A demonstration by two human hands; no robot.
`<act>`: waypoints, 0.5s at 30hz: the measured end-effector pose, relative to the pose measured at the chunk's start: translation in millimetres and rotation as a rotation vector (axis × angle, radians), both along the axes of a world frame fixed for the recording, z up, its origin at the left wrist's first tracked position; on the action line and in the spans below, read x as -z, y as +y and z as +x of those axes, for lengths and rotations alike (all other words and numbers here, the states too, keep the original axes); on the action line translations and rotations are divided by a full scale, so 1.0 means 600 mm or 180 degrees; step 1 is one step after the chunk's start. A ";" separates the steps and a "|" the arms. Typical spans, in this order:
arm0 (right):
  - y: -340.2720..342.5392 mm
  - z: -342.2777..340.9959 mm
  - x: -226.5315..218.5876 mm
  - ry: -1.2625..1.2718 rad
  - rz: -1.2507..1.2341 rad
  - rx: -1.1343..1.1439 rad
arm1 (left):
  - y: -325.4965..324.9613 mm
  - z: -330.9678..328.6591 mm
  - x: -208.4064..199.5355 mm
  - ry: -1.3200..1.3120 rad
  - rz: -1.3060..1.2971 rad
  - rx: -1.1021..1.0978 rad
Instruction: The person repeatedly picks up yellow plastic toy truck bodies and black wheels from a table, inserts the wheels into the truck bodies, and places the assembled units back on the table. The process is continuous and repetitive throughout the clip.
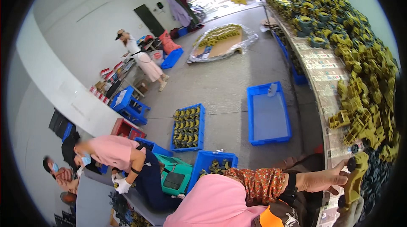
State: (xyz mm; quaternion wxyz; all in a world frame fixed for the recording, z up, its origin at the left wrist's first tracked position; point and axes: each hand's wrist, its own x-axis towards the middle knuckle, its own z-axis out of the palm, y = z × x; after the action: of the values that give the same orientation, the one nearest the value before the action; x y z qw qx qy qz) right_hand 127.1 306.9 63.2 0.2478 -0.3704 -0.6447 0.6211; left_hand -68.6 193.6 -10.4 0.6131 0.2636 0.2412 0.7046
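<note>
My left hand, bare with a black watch band at the wrist, reaches right over the workbench. Its thumb and fingers are closed at the side of an olive-yellow plastic toy vehicle body, which has dark wheels on it. Low at the right edge, my right hand, in a pale grey glove, is partly in view, its fingers closed against the lower end of the same body. Beyond it lie a heap of black wheels and a pile of olive-yellow bodies.
The paper-covered workbench runs along the right. On the floor are a blue tray, a crate of parts and a wrapped pallet. A gloved co-worker sits at the left; another person stands farther back.
</note>
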 end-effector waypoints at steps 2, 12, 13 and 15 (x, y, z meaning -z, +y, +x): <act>-0.048 -0.002 -0.015 -0.0510 0.0351 0.0122 | 0.017 0.029 -0.011 -0.0081 -0.0231 -0.0191; 0.047 0.160 0.022 -0.1489 0.1747 0.0773 | 0.074 0.046 0.016 -0.0381 -0.1353 0.0101; 0.069 0.202 0.053 -0.1467 0.2201 0.1177 | 0.080 0.049 0.011 -0.0184 -0.1199 0.0078; 0.108 0.277 0.059 -0.1742 0.2549 0.1767 | 0.090 0.068 0.001 -0.0022 -0.1325 0.0057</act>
State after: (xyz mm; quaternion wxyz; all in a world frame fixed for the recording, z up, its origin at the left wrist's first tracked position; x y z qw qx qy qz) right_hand 293.5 371.5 27.7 0.3470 -0.5509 -0.7494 0.1204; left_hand -27.7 247.5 -11.0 0.6614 0.1309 0.3771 0.6350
